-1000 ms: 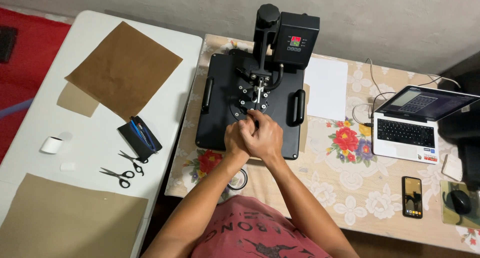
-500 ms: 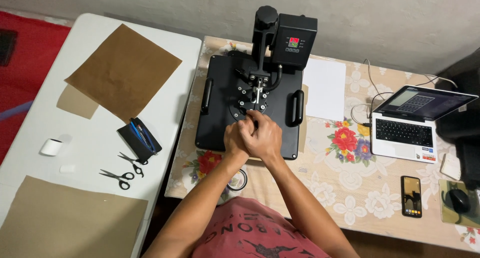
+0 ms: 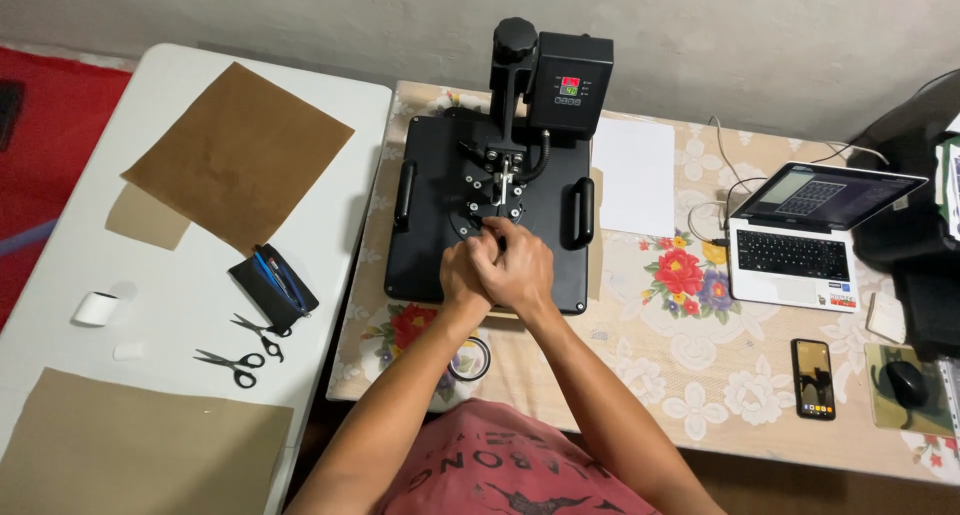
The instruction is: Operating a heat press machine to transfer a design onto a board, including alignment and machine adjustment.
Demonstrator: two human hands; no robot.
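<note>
little has moved since the earlier frame: left hand and right hand are kept clasped together, fingers clenched on the heat press handle.

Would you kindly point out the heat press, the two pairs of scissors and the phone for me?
heat press (image 3: 545,225): head view, on its black top plate.
scissors (image 3: 248,350): head view, between the two pairs' handles.
phone (image 3: 813,378): head view, middle of its screen.

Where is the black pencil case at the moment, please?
In the head view, the black pencil case lies on the white table, left of the heat press, just above two pairs of scissors and below the brown paper sheet.
</note>
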